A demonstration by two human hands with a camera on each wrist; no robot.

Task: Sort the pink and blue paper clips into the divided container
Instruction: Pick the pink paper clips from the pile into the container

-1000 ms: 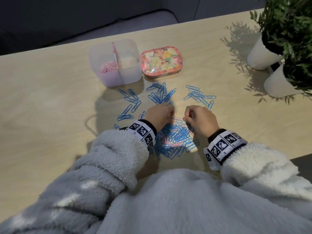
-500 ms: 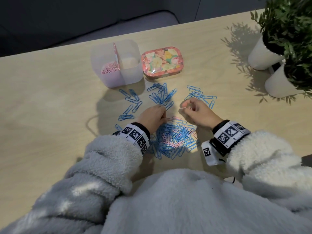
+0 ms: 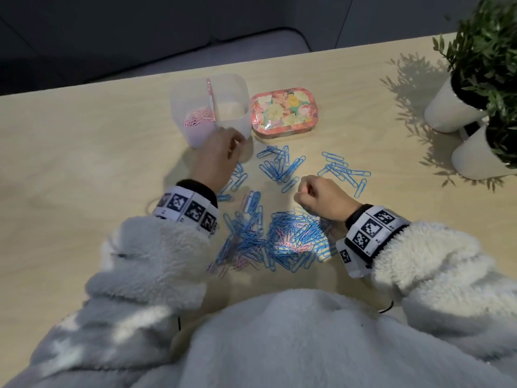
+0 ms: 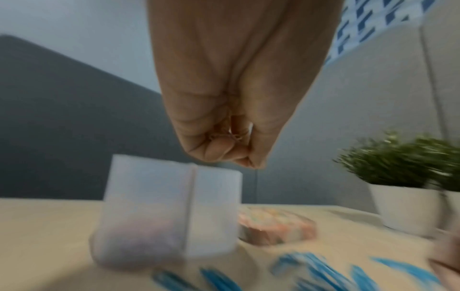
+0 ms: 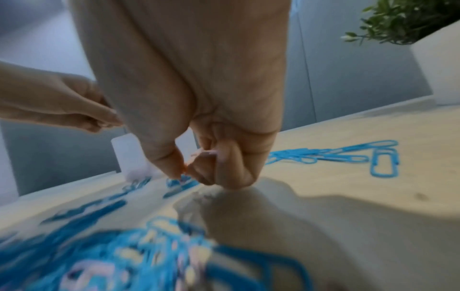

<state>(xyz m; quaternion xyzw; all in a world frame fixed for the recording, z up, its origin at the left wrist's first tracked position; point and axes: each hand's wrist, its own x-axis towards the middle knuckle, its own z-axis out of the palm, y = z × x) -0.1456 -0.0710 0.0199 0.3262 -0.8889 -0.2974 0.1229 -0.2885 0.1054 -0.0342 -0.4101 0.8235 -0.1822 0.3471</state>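
Observation:
A translucent divided container (image 3: 179, 107) stands at the back; pink clips (image 3: 199, 118) lie in its left compartment. My left hand (image 3: 235, 141) hovers at the container's near wall, fingers curled round pink paper clips (image 4: 235, 135); the container (image 4: 149, 196) shows blurred below my left hand (image 4: 239, 155). My right hand (image 3: 303, 189) stays low over the table beyond the mixed pile (image 3: 282, 239) of blue and pink clips. In the right wrist view my right hand (image 5: 189, 171) pinches a pink clip (image 5: 204, 154) between thumb and fingers.
A floral tin (image 3: 284, 110) sits right of the container. Sorted groups of blue clips (image 3: 279, 166) and more blue clips (image 3: 344, 170) lie between tin and hands. Two white plant pots (image 3: 447, 113) stand at the right edge.
My left hand has lifted from the pile and travelled forward to the container. My right hand has risen off the pile and drawn slightly right, still curled.

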